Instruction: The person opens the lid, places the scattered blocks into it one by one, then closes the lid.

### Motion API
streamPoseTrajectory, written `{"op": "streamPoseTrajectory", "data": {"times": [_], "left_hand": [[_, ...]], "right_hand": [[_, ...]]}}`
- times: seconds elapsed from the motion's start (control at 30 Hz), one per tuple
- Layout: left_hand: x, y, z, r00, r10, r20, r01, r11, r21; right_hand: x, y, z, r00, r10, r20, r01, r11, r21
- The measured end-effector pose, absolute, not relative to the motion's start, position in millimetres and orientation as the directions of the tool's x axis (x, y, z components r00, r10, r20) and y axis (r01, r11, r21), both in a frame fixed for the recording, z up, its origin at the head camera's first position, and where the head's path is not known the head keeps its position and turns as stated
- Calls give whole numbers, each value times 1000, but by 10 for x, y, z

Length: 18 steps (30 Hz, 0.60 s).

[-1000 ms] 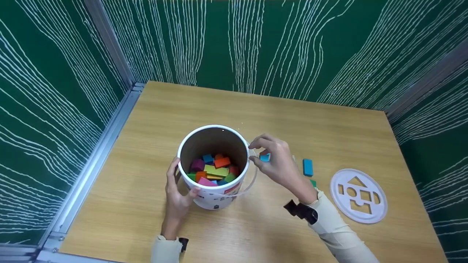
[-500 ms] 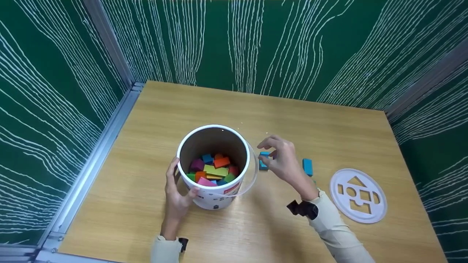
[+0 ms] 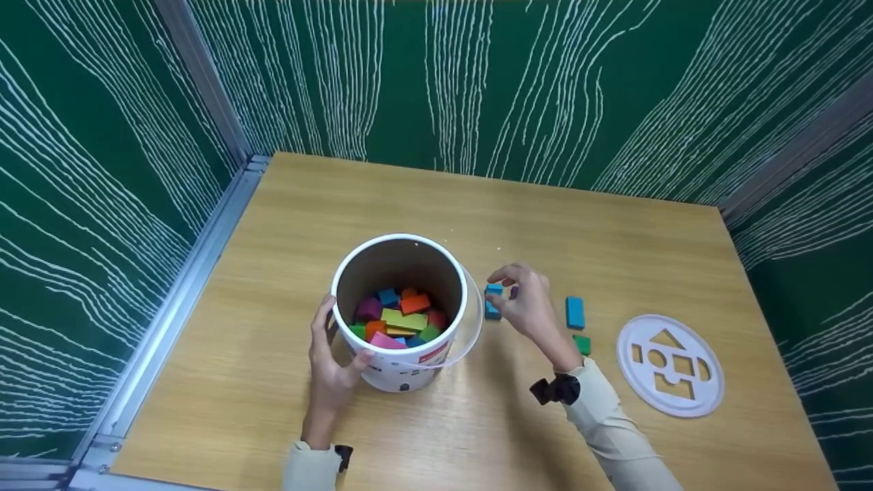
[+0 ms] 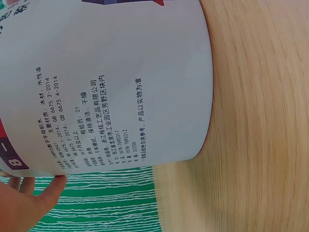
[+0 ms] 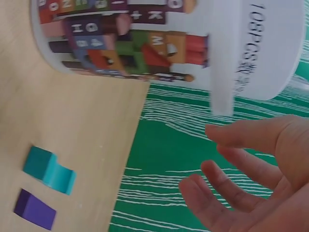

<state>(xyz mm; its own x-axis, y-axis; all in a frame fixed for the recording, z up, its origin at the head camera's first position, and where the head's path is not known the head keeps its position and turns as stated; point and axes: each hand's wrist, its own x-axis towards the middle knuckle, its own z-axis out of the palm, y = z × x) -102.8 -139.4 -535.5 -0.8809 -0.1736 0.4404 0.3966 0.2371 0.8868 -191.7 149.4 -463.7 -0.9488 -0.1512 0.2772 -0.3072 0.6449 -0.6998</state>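
Note:
A white bucket (image 3: 404,378) with printed sides stands on the table, holding several coloured wooden blocks (image 3: 404,318). My left hand (image 3: 332,368) grips its left side near the rim, thumb at the front and fingers along the wall. The clear bucket handle (image 3: 475,334) hangs to the right. My right hand (image 3: 528,303) hovers right of the bucket, fingers loosely bent and holding nothing, apart from the handle in the right wrist view. Beneath its fingertips lies a blue notched block (image 3: 493,314). A purple block (image 5: 36,210) sits close by, mostly hidden by the hand in the head view.
Right of the hand lie a blue rectangular block (image 3: 575,312) and a green block (image 3: 582,344). Farther right rests a round white lid (image 3: 641,368) with shaped cutouts. Green walls (image 3: 409,82) with white streaks border the wooden table (image 3: 273,232).
My right hand has left the bucket's handle side, moving right and then slightly down over the blue notched block. The green and purple blocks show more now. The left hand keeps its place.

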Motion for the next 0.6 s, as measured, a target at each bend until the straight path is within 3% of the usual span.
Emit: {"op": "streamPoseTrajectory", "data": {"times": [0.6], "left_hand": [[-1028, -1394, -5356, -884, -173, 435, 396, 218, 892]], "right_hand": [[-2003, 1528, -5079, -983, -93, 157, -175, 717, -675]]}}
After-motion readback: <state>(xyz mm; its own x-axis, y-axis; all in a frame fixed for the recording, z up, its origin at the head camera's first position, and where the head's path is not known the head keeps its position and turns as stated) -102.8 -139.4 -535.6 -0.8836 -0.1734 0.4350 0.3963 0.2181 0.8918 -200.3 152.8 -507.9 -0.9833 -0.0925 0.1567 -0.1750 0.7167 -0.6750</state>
